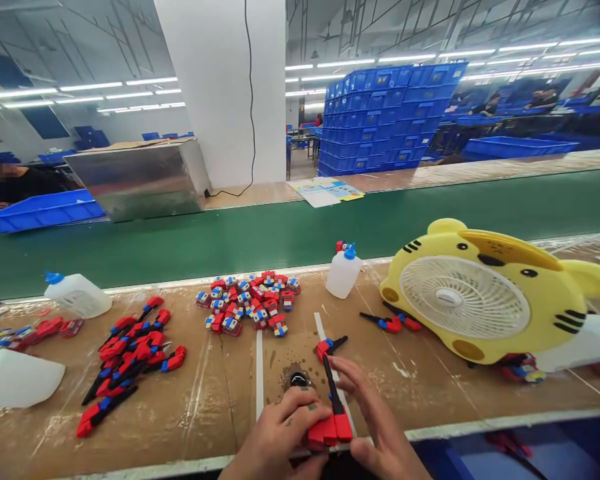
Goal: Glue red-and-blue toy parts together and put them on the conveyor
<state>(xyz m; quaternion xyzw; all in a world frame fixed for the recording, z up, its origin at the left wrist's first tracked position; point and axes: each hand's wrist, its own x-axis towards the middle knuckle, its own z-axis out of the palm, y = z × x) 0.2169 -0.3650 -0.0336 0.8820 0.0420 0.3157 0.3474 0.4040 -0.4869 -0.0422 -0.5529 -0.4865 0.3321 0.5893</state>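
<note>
My left hand (283, 433) is closed around a red plastic toy part with a black bar (334, 393) that points up and away, close to the table's front edge. To its right, my right hand (380, 427) has its thumb and fingers apart, the fingertips beside the black bar; whether they touch it is unclear. Just beyond my left hand sits a small shiny black round thing (299, 379), wet spots around it. A similar red, blue and black part (325, 348) lies past my fingertips.
A pile of red-and-black parts (135, 353) lies left, and a heap of red, white and blue blocks (250, 300) mid-table. White bottles (343, 273) with blue caps stand about. A yellow tiger-faced fan (480, 293) is at right. Behind runs a green belt (260, 237).
</note>
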